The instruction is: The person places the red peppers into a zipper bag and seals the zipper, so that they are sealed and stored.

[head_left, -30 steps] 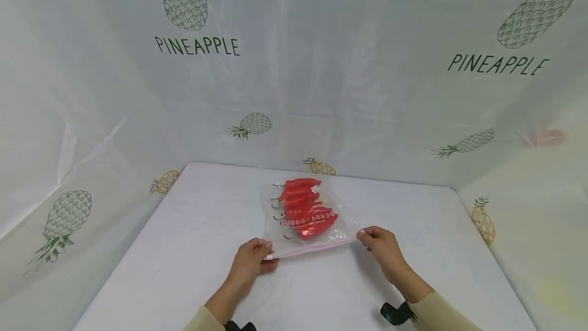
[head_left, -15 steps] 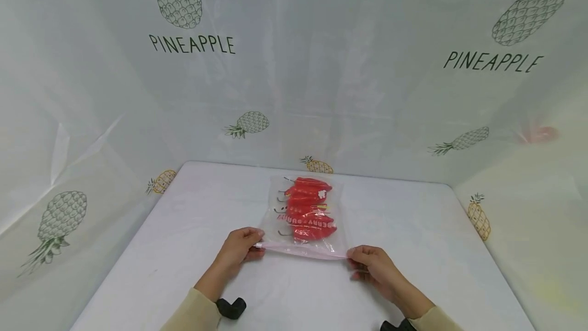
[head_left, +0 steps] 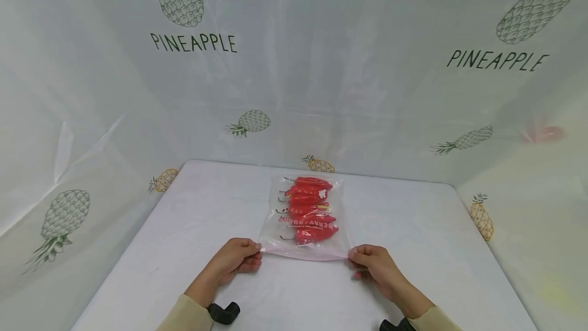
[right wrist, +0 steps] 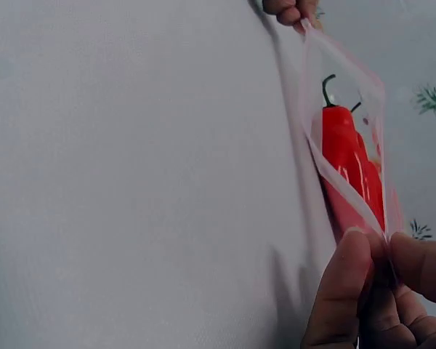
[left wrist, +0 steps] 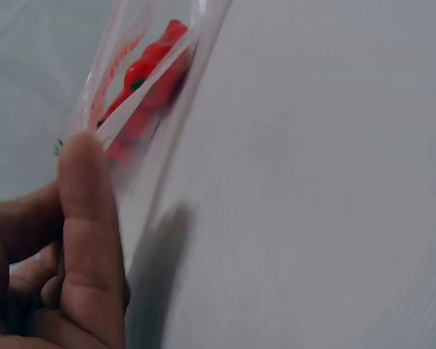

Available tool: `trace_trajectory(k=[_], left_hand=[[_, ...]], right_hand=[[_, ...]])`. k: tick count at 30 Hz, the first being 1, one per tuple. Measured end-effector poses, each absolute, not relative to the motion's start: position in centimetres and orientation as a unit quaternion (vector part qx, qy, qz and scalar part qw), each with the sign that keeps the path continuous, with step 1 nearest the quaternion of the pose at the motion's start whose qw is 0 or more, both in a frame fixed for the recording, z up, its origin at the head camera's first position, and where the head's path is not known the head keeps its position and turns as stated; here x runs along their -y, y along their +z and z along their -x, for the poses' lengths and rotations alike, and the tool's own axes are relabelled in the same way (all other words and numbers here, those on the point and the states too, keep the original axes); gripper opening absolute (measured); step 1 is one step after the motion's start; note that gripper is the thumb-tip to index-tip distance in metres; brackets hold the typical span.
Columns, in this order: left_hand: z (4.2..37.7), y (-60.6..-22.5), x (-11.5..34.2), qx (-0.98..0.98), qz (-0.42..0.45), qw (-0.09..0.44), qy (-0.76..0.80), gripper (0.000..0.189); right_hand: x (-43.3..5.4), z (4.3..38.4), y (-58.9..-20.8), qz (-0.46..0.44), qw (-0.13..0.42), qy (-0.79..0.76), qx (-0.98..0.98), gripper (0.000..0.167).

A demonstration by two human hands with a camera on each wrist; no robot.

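Note:
A clear zip-lock bag (head_left: 271, 229) with a pink strip along its mouth and red lettering lies with its mouth toward me. Inside it, several red peppers (head_left: 312, 198) with dark stems lie in a row. My left hand (head_left: 236, 259) pinches the left corner of the mouth between thumb and finger. The right corner is pinched by my right hand (head_left: 374, 269). In the right wrist view the mouth of the bag gapes, and a glossy red pepper (right wrist: 340, 145) shows through it. The left wrist view shows the same red peppers (left wrist: 149, 80) behind the pink edge.
A white table (head_left: 211, 198) lies under the bag. Behind it and at the sides hangs a pale curtain (head_left: 321, 91) printed with pineapples. A black camera mount (head_left: 224, 313) sits at my left wrist, and another (head_left: 396, 326) at my right.
The bag has turned so that its mouth lies nearly level and its peppers line up straighter. My left hand has shifted left; my right hand has come slightly left and nearer. Both still pinch the corners.

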State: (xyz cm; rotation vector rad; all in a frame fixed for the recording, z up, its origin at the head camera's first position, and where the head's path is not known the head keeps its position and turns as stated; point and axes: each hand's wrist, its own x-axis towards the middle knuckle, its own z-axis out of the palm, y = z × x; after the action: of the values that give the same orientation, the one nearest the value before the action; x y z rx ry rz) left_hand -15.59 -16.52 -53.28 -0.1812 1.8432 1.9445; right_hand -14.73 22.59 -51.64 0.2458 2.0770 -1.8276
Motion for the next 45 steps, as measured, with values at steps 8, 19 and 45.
trace_trajectory(k=[8, 19, 45], left_hand=[[15.1, -52.5, 14.2, -0.732, 0.071, 0.127, 0.666, 0.02], [14.9, -52.5, 12.5, -0.839, 0.071, 0.054, 0.537, 0.022], [15.3, -52.7, 12.9, -0.712, 0.067, 0.16, 0.681, 0.024]], right_hand=[[-22.8, 15.2, -52.1, -0.109, 0.157, -0.656, -0.73, 0.021], [-21.6, 15.5, -51.6, -0.152, 0.079, -0.68, -0.713, 0.016], [-19.3, 14.4, -52.5, -0.188, 0.127, -0.803, -0.551, 0.041]])
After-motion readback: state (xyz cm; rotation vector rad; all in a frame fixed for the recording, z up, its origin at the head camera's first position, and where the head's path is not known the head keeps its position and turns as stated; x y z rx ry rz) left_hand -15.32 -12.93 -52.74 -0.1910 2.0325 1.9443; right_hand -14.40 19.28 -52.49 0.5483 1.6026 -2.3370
